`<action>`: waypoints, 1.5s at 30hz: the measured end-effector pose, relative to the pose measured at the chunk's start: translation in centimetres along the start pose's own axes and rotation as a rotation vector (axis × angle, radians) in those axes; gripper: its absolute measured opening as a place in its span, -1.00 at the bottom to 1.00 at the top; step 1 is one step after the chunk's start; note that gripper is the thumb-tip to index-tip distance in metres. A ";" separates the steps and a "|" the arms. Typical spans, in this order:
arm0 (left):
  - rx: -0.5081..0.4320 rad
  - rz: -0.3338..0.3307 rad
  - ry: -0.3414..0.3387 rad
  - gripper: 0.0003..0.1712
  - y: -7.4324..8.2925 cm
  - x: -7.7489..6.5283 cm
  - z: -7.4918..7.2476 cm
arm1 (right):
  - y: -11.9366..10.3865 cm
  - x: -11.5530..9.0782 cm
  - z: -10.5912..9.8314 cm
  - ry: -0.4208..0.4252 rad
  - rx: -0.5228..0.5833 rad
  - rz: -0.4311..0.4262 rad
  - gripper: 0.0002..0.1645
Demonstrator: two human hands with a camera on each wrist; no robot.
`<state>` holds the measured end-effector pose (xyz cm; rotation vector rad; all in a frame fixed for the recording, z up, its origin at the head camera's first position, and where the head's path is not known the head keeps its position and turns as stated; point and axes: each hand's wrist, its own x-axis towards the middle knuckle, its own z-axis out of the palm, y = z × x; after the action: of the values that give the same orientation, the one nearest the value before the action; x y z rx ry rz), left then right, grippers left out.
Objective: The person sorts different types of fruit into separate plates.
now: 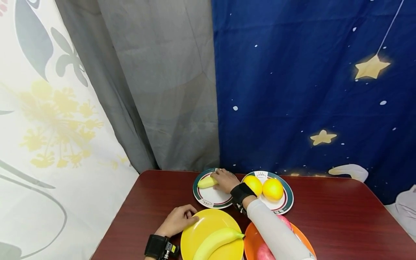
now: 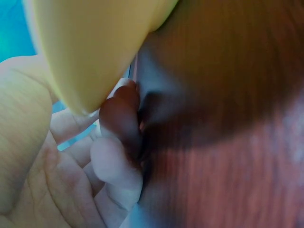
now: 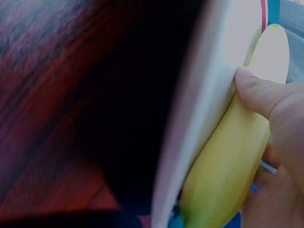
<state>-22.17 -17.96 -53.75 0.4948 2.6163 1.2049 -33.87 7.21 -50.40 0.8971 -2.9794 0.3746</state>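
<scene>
My right hand [image 1: 224,180] pinches a yellow banana [image 1: 206,182] lying on a white plate with a green rim [image 1: 211,196] at the back. In the right wrist view the thumb presses along the side of this banana [image 3: 228,156], and the fingers curl behind it. At the near left, my left hand [image 1: 177,220] holds the rim of a yellow plate [image 1: 208,220]. Its thumb lies over the edge and its fingers are bent below, as the left wrist view shows at the plate's underside [image 2: 90,52]. A second banana [image 1: 216,242] rests on the yellow plate.
Right of the banana's plate, another green-rimmed plate [image 1: 287,195] bears two oranges [image 1: 273,189]. An orange plate [image 1: 251,240] with pink-red fruit [image 1: 264,252] stands at the front right, partly hidden by my right sleeve. Curtains [image 1: 182,108] hang behind the dark red table [image 1: 338,209].
</scene>
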 end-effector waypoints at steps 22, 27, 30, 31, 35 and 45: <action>-0.013 0.067 -0.017 -0.72 -1.2 -0.5 -1.1 | -7.0 -4.8 -3.8 0.028 0.027 -0.488 -0.57; 0.009 0.091 -0.013 -0.83 -1.3 -0.6 -1.1 | -8.4 -6.1 -1.6 -0.033 -0.074 -0.598 -0.60; 0.007 0.044 -0.016 -0.86 -1.3 -0.6 -1.0 | -8.6 -6.6 -0.7 -0.102 -0.108 -0.629 -0.52; 0.009 0.038 -0.013 -0.87 -1.3 -0.6 -1.0 | -8.6 -6.6 -0.5 -0.122 -0.114 -0.633 -0.47; 0.011 0.040 -0.003 -0.88 -1.4 -0.5 -1.1 | -8.7 -6.5 -0.4 -0.169 -0.110 -0.638 -0.40; 0.018 0.052 0.003 -0.83 -1.4 -0.4 -1.2 | -8.7 -6.1 -0.4 -0.186 -0.146 -0.621 -0.41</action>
<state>-22.44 -19.75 -54.04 0.5678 2.6342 1.1998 -24.01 3.56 -48.55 1.8246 -2.6209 0.0564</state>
